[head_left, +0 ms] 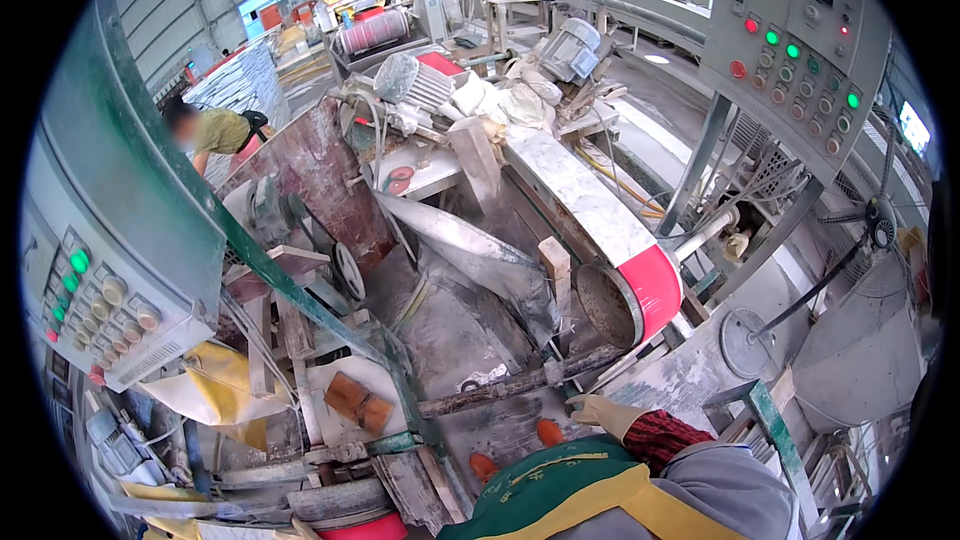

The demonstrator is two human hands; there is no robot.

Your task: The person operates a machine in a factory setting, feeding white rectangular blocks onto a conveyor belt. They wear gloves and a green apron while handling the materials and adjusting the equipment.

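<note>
My right hand (605, 415), in a pale work glove with a dark red patterned cuff, reaches out over the floor in front of my green apron (545, 490). Its fingers look stretched out, and I see nothing held in them. Closest to it are a rough dirty bar (520, 385) lying across the gap and the rounded red end (652, 292) of a long white-topped machine cover. My left hand is out of the picture. Below the glove, the orange tips of my shoes (549, 431) show on the floor.
Control panels with lit buttons stand at left (100, 310) and right (800, 60). A black fan (880, 225) is at far right. Dusty motors (570, 48) sit on the machinery ahead. Another person (222, 132) bends at far left. A green frame (755, 420) stands beside me.
</note>
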